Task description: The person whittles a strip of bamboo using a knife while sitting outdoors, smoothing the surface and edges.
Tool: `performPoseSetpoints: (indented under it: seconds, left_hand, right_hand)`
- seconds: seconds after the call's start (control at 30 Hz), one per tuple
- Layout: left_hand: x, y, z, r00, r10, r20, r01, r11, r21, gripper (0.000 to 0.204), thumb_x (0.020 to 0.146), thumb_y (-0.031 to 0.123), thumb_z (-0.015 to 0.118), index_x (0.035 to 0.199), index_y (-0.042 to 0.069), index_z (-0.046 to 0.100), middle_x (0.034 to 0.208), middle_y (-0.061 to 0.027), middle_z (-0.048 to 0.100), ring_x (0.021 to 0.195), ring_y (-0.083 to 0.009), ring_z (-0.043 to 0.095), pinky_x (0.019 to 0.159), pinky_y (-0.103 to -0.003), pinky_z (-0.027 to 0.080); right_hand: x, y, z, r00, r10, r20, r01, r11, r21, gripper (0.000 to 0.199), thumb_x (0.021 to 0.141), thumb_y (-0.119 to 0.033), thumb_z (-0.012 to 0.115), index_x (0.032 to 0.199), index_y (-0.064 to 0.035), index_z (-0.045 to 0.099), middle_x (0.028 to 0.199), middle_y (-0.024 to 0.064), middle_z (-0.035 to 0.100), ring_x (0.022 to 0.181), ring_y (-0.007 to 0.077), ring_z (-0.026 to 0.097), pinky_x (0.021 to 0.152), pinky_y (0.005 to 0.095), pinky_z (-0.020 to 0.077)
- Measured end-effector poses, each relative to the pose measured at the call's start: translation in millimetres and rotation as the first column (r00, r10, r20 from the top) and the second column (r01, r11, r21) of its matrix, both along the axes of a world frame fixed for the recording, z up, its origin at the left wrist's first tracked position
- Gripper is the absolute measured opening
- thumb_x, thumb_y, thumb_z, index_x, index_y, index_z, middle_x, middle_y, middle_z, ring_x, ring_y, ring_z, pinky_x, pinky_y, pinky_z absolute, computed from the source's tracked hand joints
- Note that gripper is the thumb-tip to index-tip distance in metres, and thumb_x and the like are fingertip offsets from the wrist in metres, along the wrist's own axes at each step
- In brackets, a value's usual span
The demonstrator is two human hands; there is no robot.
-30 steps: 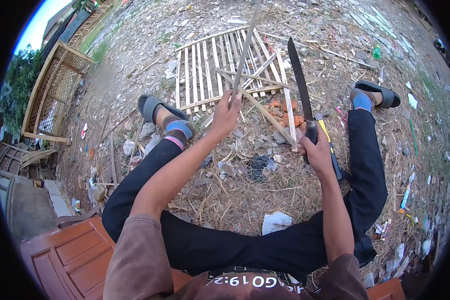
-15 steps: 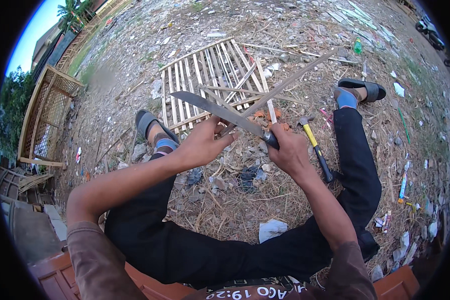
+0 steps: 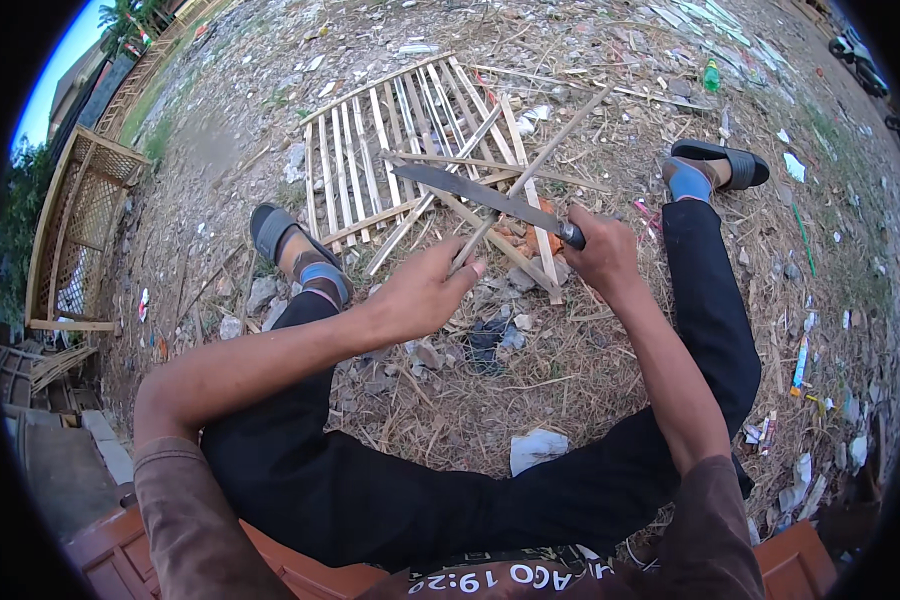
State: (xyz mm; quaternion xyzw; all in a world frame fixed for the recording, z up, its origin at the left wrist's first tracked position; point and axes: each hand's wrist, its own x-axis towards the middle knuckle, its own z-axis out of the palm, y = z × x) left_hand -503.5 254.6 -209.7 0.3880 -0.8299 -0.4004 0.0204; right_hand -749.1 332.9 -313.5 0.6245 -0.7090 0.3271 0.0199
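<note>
Fingers [image 3: 457, 270] of the left hand [image 3: 420, 295] pinch the near end of a thin pale bamboo strip [image 3: 535, 165], which slants up and away over the slatted bamboo lattice panel [image 3: 370, 150] lying on the littered ground. The right hand [image 3: 600, 250] is clenched round the dark handle of a long grey-bladed knife [image 3: 480, 195]. The blade crosses the strip just beyond the left fingertips.

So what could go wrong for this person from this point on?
The long knife in the right hand lies across the bamboo strip close to the left hand gripping that strip; a slip could bring the blade onto those fingers. The legs are spread to either side of the work with sandalled feet exposed, so a glancing stroke or flying splinter could reach them.
</note>
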Motion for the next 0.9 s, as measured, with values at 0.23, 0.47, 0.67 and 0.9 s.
performPoseSetpoints:
  seconds: [0.23, 0.47, 0.67, 0.9]
  left_hand:
    - [7, -6, -8, 0.996, -0.029, -0.089, 0.024, 0.998, -0.058, 0.028, 0.101, 0.027, 0.052, 0.097, 0.0, 0.051, 0.075, -0.0089, 0.051, 0.07, -0.0181, 0.05, 0.064, -0.037, 0.041]
    - [20, -6, 17, 0.998, 0.013, -0.068, -0.012, 1.0, 0.015, 0.033, 0.103, 0.029, 0.046, 0.095, -0.003, 0.049, 0.071, -0.0143, 0.051, 0.065, -0.0234, 0.049, 0.065, -0.041, 0.042]
    - [25, -14, 22, 0.997, 0.061, -0.044, -0.058, 0.997, 0.059, 0.034, 0.104, 0.03, 0.046, 0.094, -0.002, 0.049, 0.07, -0.0078, 0.046, 0.067, -0.0169, 0.046, 0.063, -0.038, 0.041]
    - [34, -10, 26, 0.996, 0.05, -0.072, -0.037, 0.984, 0.172, 0.025, 0.105, 0.028, 0.044, 0.096, 0.006, 0.049, 0.068, 0.0067, 0.039, 0.056, -0.003, 0.035, 0.048, -0.023, 0.031]
  right_hand:
    - [26, -5, 26, 0.997, 0.024, -0.069, -0.024, 1.0, -0.004, 0.015, 0.081, -0.023, 0.069, 0.082, -0.0124, 0.058, 0.056, 0.0119, 0.058, 0.054, 0.0344, 0.063, 0.05, 0.0474, 0.0472]
    - [-44, -12, 12, 0.976, -0.114, -0.186, 0.119, 0.993, 0.021, 0.014, 0.074, -0.012, 0.068, 0.086, -0.0115, 0.06, 0.063, 0.0138, 0.061, 0.062, 0.0365, 0.063, 0.056, 0.0471, 0.0477]
    - [-80, -28, 34, 0.929, -0.189, -0.318, 0.209, 0.978, 0.028, 0.01, 0.079, -0.017, 0.067, 0.083, -0.012, 0.059, 0.062, 0.0147, 0.061, 0.063, 0.0371, 0.064, 0.057, 0.0485, 0.0474]
    - [1, -30, 55, 0.955, 0.202, -0.216, -0.221, 0.973, -0.068, 0.014, 0.078, -0.02, 0.067, 0.082, -0.0127, 0.056, 0.057, 0.0098, 0.058, 0.057, 0.0343, 0.062, 0.052, 0.0467, 0.0467]
